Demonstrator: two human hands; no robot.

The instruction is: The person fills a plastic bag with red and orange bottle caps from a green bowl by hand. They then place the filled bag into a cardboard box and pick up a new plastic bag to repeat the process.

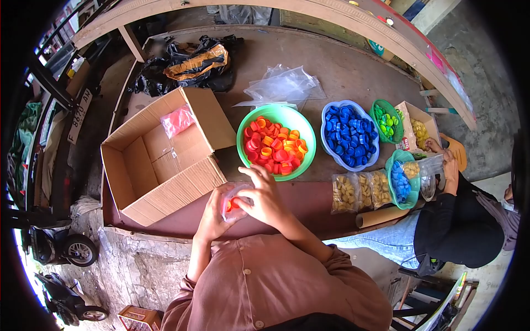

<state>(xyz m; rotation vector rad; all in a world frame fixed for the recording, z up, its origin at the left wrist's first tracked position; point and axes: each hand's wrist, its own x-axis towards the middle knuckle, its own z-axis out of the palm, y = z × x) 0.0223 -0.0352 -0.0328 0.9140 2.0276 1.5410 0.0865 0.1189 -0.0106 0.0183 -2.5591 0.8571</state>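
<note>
My left hand (212, 214) is closed around a small clear plastic bag (227, 214), held upright in front of my chest. A few red and orange bottle caps (232, 204) show inside it. Over the mouth of the bag, my right hand (266, 197) has its thumb and fingers apart, the thumb by the bag's opening. Just beyond my hands stands a green bowl (240, 144) filled with red and orange caps (276, 144). To the left is an open cardboard box (135, 165) with a sealed bag of red caps (177, 121) inside.
Right of the green bowl stand a basin (324, 138) of blue caps and smaller baskets. Filled bags (345, 193) lie near the front edge. A co-worker's hands (446, 165) hold a bag at right. Clear bags (284, 85) and black plastic (193, 60) lie behind.
</note>
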